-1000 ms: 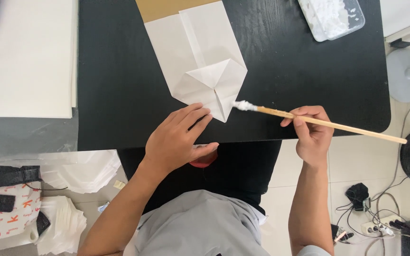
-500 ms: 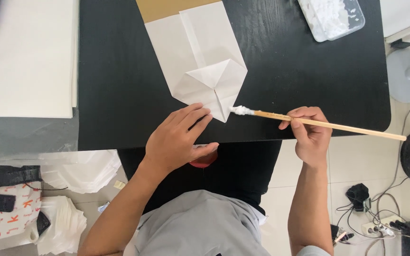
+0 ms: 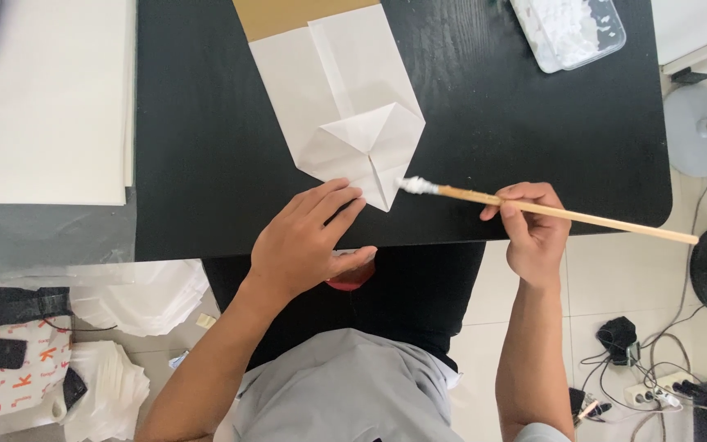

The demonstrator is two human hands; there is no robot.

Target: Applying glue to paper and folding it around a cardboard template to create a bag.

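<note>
**Brush tip at the folded corner of the white paper**

My right hand (image 3: 533, 233) pinches a long wooden brush (image 3: 550, 210) partway along its handle, fingers (image 3: 511, 196) closed around the stick, with the handle running out to the right past the worktop's edge. The white, loaded tip sits just beside the near point of the folded white paper (image 3: 345, 115), close to touching it. My left hand (image 3: 308, 237) lies flat on the black worktop (image 3: 190, 147), fingers together and extended, their ends resting at the paper's near edge, just left of that point; it grips nothing.

The paper lies in the middle of the worktop, its near end folded into a diamond of flaps, with a brown sheet (image 3: 288, 15) showing under its far end.

I judge this to be the pasting step: the flaps are folded and the brush is arriving at the seam. The next move calls for a light, steady stroke along the flap edge while my left hand keeps the paper from sliding.

Far right stands a clear tray of white scraps (image 3: 570, 29); on the left, a stack of white sheets (image 3: 51, 106).
</note>
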